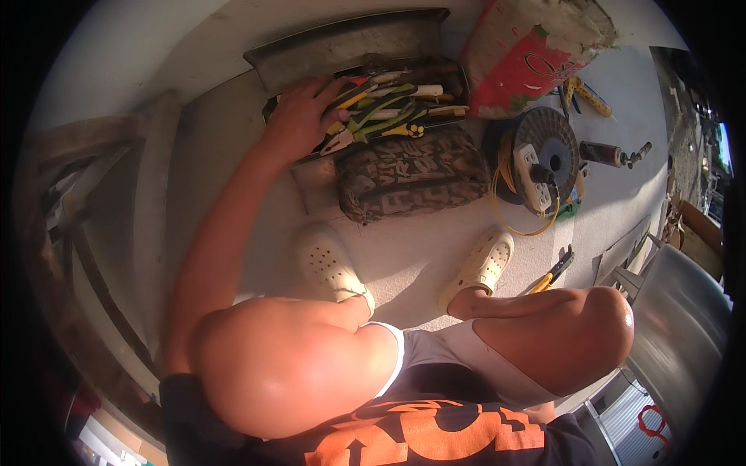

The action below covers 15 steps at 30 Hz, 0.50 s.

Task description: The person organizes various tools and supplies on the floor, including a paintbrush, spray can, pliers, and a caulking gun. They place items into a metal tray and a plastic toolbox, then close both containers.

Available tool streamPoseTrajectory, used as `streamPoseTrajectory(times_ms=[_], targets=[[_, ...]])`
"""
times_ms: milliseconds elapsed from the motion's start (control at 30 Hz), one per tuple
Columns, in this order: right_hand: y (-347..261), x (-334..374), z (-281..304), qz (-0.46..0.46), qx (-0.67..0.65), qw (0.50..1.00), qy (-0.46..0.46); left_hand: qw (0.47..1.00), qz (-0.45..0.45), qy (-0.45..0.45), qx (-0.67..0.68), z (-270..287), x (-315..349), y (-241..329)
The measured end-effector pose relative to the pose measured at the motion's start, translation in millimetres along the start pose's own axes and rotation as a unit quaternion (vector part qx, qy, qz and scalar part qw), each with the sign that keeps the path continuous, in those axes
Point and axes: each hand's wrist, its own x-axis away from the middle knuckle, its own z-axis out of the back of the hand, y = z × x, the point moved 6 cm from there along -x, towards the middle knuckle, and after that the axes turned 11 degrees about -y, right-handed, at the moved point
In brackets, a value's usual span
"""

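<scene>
My left hand (301, 116) reaches over the left end of an open toolbox, resting at or just above the tools. Its fingers are stretched out and the thumb stands apart; I see nothing held in it. Beside the hand lie several hand tools, among them green-and-black handled pliers (382, 109) and a tool with a yellow handle (351, 101). The toolbox's dark raised lid (350, 50) leans back behind them. In front of the box sits a patterned brown-and-black fabric bag (412, 172). My right hand does not show.
Right of the bag stands a black cable reel (558, 144) with a white power strip (532, 182) and yellow cord. Behind it is a red-and-white bucket (536, 58). Yellow-handled pliers (553, 272) lie on the floor by my right shoe (486, 264). A wooden frame (155, 202) stands left.
</scene>
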Motion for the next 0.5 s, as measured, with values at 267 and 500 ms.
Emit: streamPoseTrajectory(times_ms=[267,500], targets=[[-245.2,77.6,125.2,0.184,0.311,0.907,-0.214,0.999,0.029,-0.014,0.015,5.9,-7.6,1.6],[-592.1,281.6,49.2,0.669,0.334,0.646,-0.155,0.985,0.108,-0.118,0.067,3.5,-54.9,5.0]])
